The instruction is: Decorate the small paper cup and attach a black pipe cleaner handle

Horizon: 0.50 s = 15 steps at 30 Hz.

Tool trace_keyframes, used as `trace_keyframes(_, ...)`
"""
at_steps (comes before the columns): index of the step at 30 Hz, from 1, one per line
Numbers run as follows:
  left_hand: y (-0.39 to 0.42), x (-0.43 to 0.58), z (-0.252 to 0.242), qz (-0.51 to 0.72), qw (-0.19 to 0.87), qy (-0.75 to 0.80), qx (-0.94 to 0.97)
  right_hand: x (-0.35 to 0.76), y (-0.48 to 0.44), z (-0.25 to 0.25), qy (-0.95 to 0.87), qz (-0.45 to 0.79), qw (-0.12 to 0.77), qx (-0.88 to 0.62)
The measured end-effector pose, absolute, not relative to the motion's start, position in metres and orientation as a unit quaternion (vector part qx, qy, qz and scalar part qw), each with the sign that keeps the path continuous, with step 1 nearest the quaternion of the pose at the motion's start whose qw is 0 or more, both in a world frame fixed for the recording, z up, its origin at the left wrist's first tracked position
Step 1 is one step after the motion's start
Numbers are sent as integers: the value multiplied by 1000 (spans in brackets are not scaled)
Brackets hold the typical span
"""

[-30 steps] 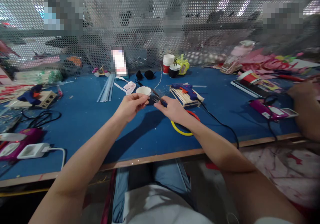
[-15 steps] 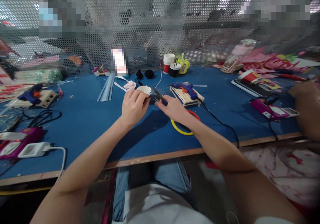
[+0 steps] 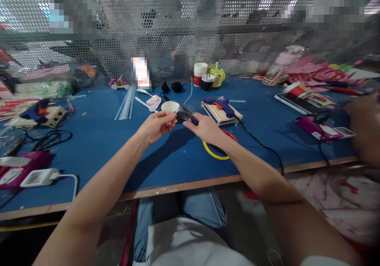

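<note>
My left hand (image 3: 156,126) hovers over the blue table (image 3: 103,147), its fingers pinched on something small that I cannot make out. Just beyond it stands a small white paper cup (image 3: 170,107). My right hand (image 3: 204,128) grips a small pair of scissors (image 3: 187,113) with dark handles, blades pointing up and left toward the left hand's fingertips. Under my right wrist lies a yellow and red ring (image 3: 218,152).
A blue glue gun (image 3: 221,105) rests on a wooden stick rack, its black cord running to the table's front edge. Cups (image 3: 203,77) stand at the back by a perforated metal screen. Chargers and phones lie left (image 3: 32,177) and right (image 3: 325,131). Another person's arm (image 3: 363,131) is at far right.
My left hand turned back from palm-down to a pinch with the fingers toward the scissors. My right hand has hardly moved.
</note>
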<state>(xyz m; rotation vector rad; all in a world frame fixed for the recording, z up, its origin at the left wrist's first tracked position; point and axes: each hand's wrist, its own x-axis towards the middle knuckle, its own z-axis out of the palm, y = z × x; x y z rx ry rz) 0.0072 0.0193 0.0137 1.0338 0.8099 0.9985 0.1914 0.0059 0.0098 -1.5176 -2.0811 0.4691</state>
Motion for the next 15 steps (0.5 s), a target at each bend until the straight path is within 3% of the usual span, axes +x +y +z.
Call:
trace_keyframes(5, 18, 10, 11, 518, 568, 374, 518, 190, 2, 10, -766, 205, 254, -554)
trace_keyframes(12, 15, 14, 10, 493, 552, 373, 560, 186, -1, 13, -774, 181, 230, -561)
trace_keyframes(15, 10, 14, 13, 537, 382, 383, 647, 189, 2, 11, -774, 167, 245, -560)
